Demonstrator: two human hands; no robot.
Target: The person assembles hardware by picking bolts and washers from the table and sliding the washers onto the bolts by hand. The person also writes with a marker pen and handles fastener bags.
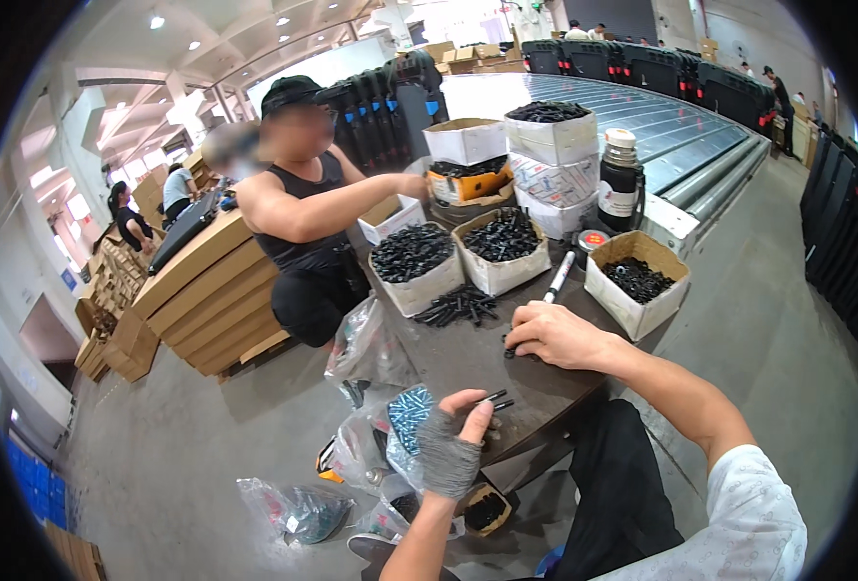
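Observation:
My left hand (451, 445), wrapped in a grey fabric band, is closed around a couple of thin black rods (497, 400) above the table's near edge. To its right, my right hand (557, 335) rests low over the dark tabletop (448, 360). Its fingertips are pinched together on a small black part (509, 352), mostly hidden by the fingers. Just beyond that hand lies a white marker pen (560, 277). Farther off, a loose pile of black rods (456, 306) lies in front of two white boxes (412, 290) full of black parts.
An open box of small black pieces (637, 281) stands at the right edge, near a round tin (594, 239) and a black thermos (621, 184). Stacked boxes (550, 136) rise behind. A co-worker (303, 203) reaches in from the left. Plastic bags (366, 349) hang beside the table.

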